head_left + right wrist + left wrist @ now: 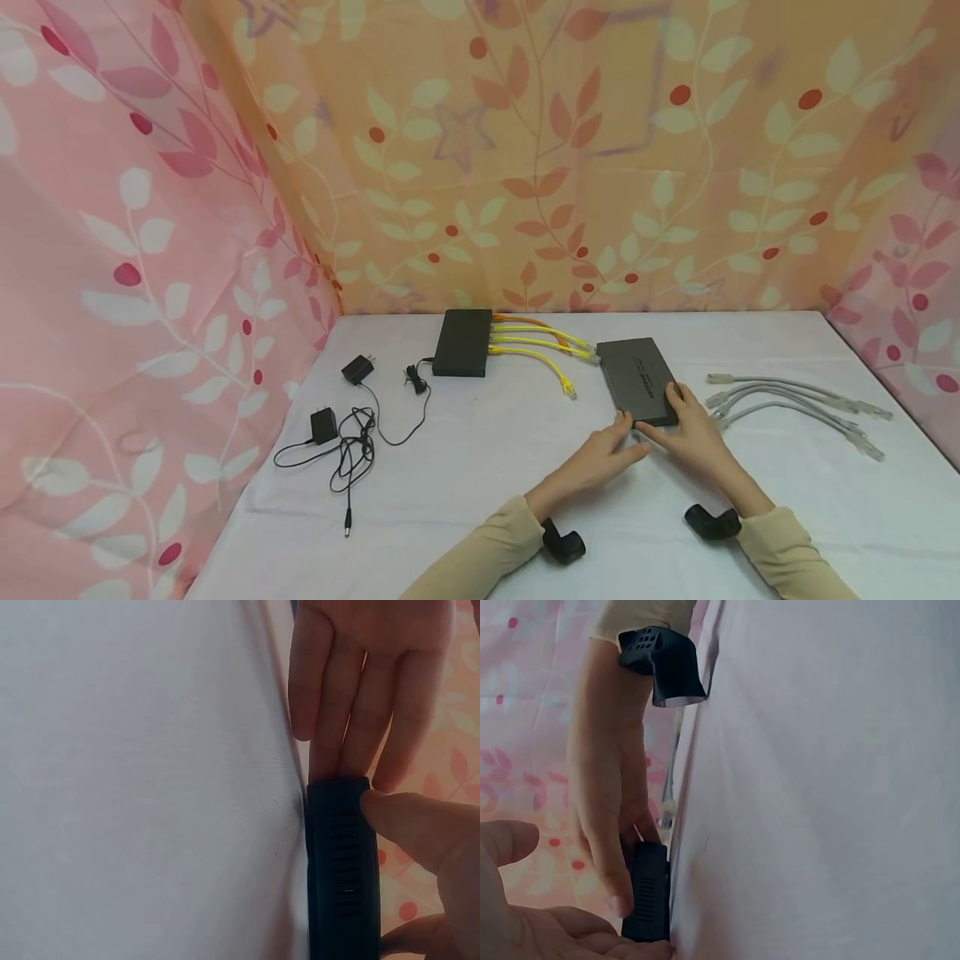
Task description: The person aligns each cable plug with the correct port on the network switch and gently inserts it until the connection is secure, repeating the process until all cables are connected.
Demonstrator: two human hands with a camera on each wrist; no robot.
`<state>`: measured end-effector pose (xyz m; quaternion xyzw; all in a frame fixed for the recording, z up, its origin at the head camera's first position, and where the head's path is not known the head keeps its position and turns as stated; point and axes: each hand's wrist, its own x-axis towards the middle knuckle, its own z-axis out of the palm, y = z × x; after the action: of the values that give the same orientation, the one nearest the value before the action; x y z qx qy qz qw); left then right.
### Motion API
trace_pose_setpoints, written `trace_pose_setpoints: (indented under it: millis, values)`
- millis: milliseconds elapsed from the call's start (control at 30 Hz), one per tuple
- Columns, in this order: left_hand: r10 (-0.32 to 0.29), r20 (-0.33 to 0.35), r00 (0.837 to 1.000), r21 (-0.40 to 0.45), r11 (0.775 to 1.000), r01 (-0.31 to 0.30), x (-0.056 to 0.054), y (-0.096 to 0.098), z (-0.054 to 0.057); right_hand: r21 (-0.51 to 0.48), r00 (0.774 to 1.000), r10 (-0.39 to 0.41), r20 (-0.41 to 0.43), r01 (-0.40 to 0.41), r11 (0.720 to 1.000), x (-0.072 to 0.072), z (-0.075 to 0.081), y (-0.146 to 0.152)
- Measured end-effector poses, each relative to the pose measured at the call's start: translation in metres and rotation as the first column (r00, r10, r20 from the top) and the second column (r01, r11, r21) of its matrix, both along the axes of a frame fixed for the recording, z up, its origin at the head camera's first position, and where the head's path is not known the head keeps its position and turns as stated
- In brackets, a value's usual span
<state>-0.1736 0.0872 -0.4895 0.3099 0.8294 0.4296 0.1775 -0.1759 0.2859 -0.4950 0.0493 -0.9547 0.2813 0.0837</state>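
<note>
A dark grey network switch lies flat on the white table, lettering on its top and vent slots along its near side. My right hand holds its near right corner, fingers at the right edge and thumb along the near edge. With nearly straight fingers, my left hand touches the near left corner. Those fingers meet the end of the box in the right wrist view. In the left wrist view, the right thumb lies against the slotted box. Yellow cable plugs reach close to the switch's left side.
Farther back stands a black network switch with yellow cables and an orange one plugged in. On the left lie black power adapters with coiled cords. Several grey network cables lie right. Patterned cloth walls enclose the table.
</note>
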Motion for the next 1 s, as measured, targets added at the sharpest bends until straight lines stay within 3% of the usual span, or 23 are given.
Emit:
trace_pose_setpoints:
  millis: [167, 467, 667, 800, 1000]
  values:
    - [-0.019, 0.004, 1.000, -0.004, 1.000, 0.019, 0.007, 0.001, 0.001, 0.032, 0.999, -0.001, -0.034, 0.002, 0.999, 0.005, 0.000, -0.002]
    - [-0.061, 0.023, 0.998, -0.017, 0.998, 0.061, 0.017, 0.004, 0.004, 0.014, 1.000, 0.006, -0.022, -0.006, 1.000, 0.015, 0.003, 0.000]
    - [-0.055, 0.006, 0.998, -0.041, 0.998, 0.055, 0.023, 0.006, 0.006, 0.022, 1.000, -0.013, 0.022, 0.012, 1.000, 0.023, 0.003, 0.001]
    - [-0.043, -0.066, 0.997, -0.042, 0.998, 0.040, 0.017, 0.002, 0.007, 0.042, 0.999, -0.041, 0.033, 0.039, 0.998, 0.025, 0.002, 0.000]
    - [0.043, -0.147, 0.988, 0.027, 0.999, -0.039, -0.010, -0.009, 0.002, 0.065, 0.997, -0.076, 0.017, 0.074, 0.995, 0.021, 0.001, -0.006]
